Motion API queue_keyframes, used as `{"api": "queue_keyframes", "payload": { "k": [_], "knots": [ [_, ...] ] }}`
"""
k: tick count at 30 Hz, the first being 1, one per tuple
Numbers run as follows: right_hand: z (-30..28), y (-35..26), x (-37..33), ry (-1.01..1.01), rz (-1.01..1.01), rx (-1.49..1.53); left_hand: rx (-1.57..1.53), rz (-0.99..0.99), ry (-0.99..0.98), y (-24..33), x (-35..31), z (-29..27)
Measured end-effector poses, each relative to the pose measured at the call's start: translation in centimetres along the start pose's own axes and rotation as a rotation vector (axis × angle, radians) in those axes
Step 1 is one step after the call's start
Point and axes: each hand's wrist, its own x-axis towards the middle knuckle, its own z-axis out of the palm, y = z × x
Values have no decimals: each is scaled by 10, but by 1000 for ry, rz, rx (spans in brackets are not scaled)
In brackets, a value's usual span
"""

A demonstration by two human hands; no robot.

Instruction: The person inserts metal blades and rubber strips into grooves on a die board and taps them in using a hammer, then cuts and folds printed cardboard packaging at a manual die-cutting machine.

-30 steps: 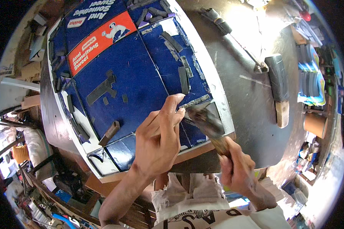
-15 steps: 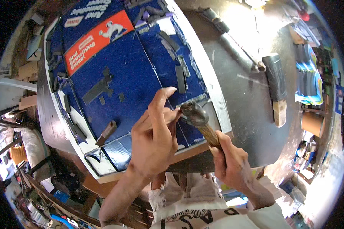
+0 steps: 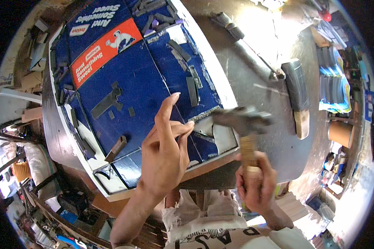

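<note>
Left hand (image 3: pixel 164 155) over the near edge of the blue board (image 3: pixel 129 95), thumb and middle fingers (image 3: pixel 183 128) pinched narrow on something too small to make out; index finger raised and pointing toward the far edge. Right hand (image 3: pixel 255 182) wrapped tight round the wooden handle of a hammer (image 3: pixel 245 124), just off the board's near right corner. Hammer head blurred, dark metal, hovering above that corner, just right of the pinched fingertips and close to them.

Board flat on the dark round counter (image 3: pixel 253 83), taking up the left and middle; white rim visible along its right and near edges. Near edge of board overhangs toward the body. Open bare counter to the right of the board.

Board surface glossy blue, printed, with an orange panel at the far left; dark strips (image 3: pixel 106 103) stuck across it in patches, flat and rectangular. Small brown wooden block (image 3: pixel 115 148) near the near-left edge. Dark block with pale wooden handle (image 3: pixel 297 95) lying at the counter's right edge, well apart from both hands.
</note>
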Motion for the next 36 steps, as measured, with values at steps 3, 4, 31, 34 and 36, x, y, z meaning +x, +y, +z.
{"api": "queue_keyframes", "payload": {
  "k": [3, 4, 31, 34, 36],
  "knots": [
    [9, -12, -24, 42, 81, 294, -33, -11, -10, 6, 1, -3],
    [13, 0, -40, 99, 163, 168, -60, -54, -21, 8, 1, -3],
    [51, -6, -37, 174, 58, -398, 8, -123, 4, -19, -26, -44],
    [53, 1, -65, 466, -60, -378, 18, -104, 19, -18, -25, -44],
    [54, -2, -76, 555, -127, -102, 31, -46, 22, -19, -24, -43]
  ]
}}
